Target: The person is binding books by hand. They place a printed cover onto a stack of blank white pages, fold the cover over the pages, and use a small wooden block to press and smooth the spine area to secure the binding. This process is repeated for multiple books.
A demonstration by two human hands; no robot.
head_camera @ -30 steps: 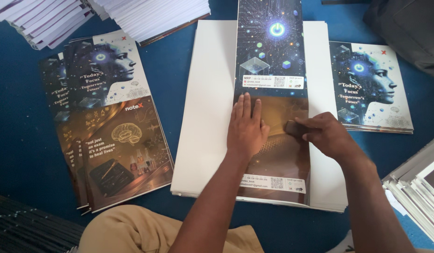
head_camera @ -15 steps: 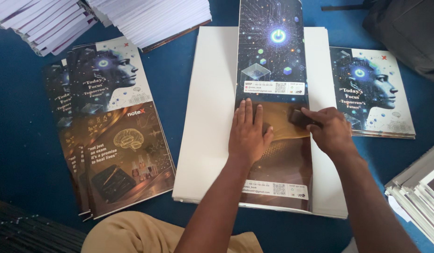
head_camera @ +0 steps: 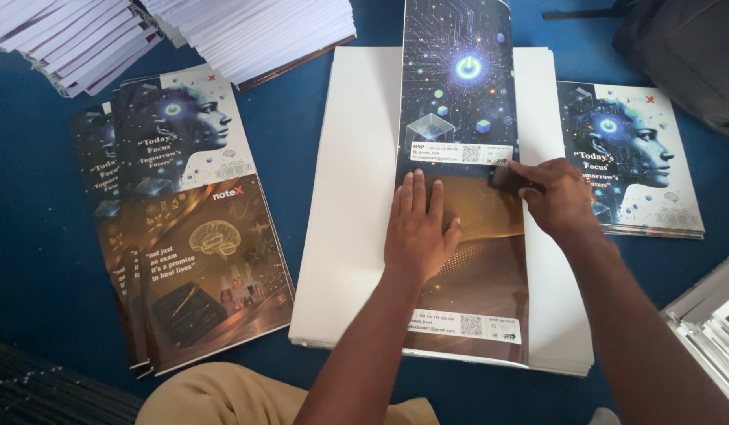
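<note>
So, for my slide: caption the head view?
Left hand flattens a glossy printed cover sheet on white paper stack; right hand presses its edge.

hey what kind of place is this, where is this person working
Probably a small print or notebook-binding workshop, worked on a blue floor covering. Signs: stacks of white pages, a pile of printed covers, and a cover sheet being pressed onto a white page block by both hands.

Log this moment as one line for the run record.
left hand: flat on printed cover sheet | right hand: presses small dark tool at sheet's right edge | sheet lies on white paper stack
</note>
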